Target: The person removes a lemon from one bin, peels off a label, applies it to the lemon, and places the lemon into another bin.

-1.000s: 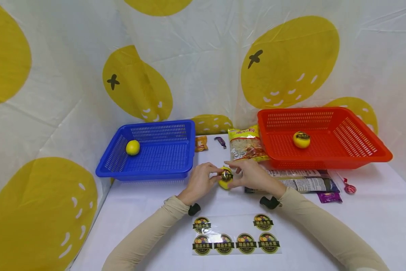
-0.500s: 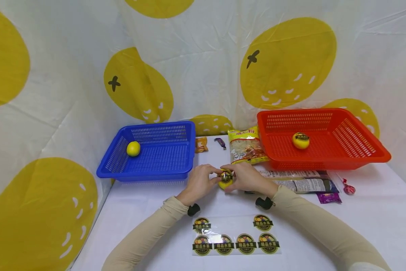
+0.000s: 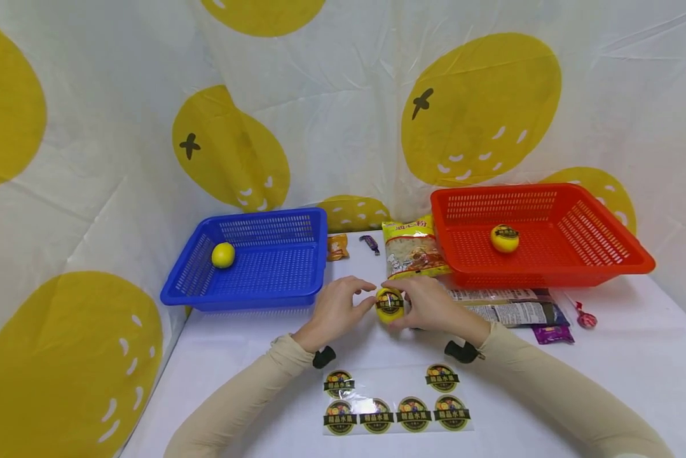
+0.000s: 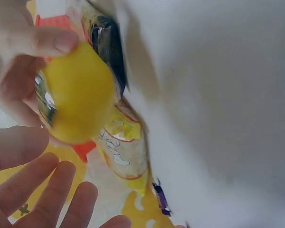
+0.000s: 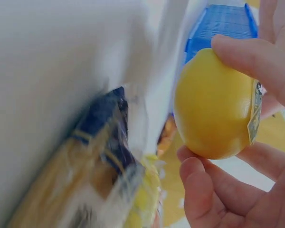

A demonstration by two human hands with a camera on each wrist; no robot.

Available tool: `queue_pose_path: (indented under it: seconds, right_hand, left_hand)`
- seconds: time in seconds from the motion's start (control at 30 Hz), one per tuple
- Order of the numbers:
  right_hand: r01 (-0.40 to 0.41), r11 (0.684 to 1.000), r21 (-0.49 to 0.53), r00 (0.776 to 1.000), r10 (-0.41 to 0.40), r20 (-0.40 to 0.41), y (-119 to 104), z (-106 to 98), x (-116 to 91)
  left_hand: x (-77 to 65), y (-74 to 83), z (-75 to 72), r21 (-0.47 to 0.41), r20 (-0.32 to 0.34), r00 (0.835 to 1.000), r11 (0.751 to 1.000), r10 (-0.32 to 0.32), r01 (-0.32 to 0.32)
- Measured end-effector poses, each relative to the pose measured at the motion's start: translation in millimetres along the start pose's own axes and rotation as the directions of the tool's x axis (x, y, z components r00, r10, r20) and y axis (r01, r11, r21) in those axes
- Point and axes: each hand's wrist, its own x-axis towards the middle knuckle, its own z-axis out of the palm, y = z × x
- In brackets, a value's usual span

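A yellow lemon [image 3: 387, 315] with a dark round sticker [image 3: 390, 303] on its upper side is pinched in my right hand [image 3: 431, 304], above the white table. In the right wrist view the thumb lies on one side of the lemon [image 5: 211, 107] and the fingers support the other. My left hand [image 3: 338, 310] is close beside it, fingers spread and relaxed, with nothing in them. From the left wrist view, those fingers [image 4: 69, 187] are apart from the lemon [image 4: 83, 95]. Nearer the front lies a clear sheet [image 3: 388, 385] bearing several matching stickers.
A blue basket [image 3: 242, 301] with one lemon [image 3: 223, 255] stands at left. The red basket [image 3: 554, 280] at right holds a stickered lemon [image 3: 504, 243]. Around them lie a yellow food bag [image 3: 414, 251], long dark packets [image 3: 508, 312], small wrapped candies [image 3: 337, 247] and a lollipop [image 3: 587, 319].
The left hand's fingertips have come off the lemon. The right hand has closed round it and shifted it slightly right, away from the left hand.
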Motion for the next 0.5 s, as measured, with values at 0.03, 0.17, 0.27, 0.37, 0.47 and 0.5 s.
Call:
queue_pose_path:
  seconds: [0.03,0.17,0.27,0.37,0.47,0.5]
  right_hand:
    - [-0.003,1.000,-0.017,1.000,0.003,-0.002,0.4,-4.0,-5.2]
    - [-0.051,0.998,-0.037,0.998,0.052,0.021,4.8,-19.8,-25.3]
    - [-0.094,0.995,-0.033,0.995,0.095,0.035,9.4,-32.4,-41.6]
    - [-0.129,0.991,-0.042,0.991,0.130,0.027,14.5,-45.7,-58.4]
    - [-0.153,0.987,-0.048,0.988,0.154,0.004,22.3,-59.9,-74.3]
    - [-0.157,0.987,-0.043,0.988,0.157,-0.006,25.8,-65.1,-79.5]
  left_hand:
    - [1.5,1.7,-0.3,-0.005,0.000,1.000,1.000,0.005,-0.005]
    - [8.4,8.4,-1.1,-0.035,0.001,1.000,0.999,0.029,-0.029]
    - [14.4,13.1,-0.5,-0.040,0.006,0.999,0.998,0.046,-0.046]
    - [21.1,18.7,1.2,-0.029,0.004,0.998,0.998,0.060,-0.060]
    - [28.2,26.1,4.3,-0.022,-0.002,0.997,0.997,0.075,-0.075]
    - [30.8,29.0,5.8,-0.024,0.000,0.997,0.997,0.078,-0.078]
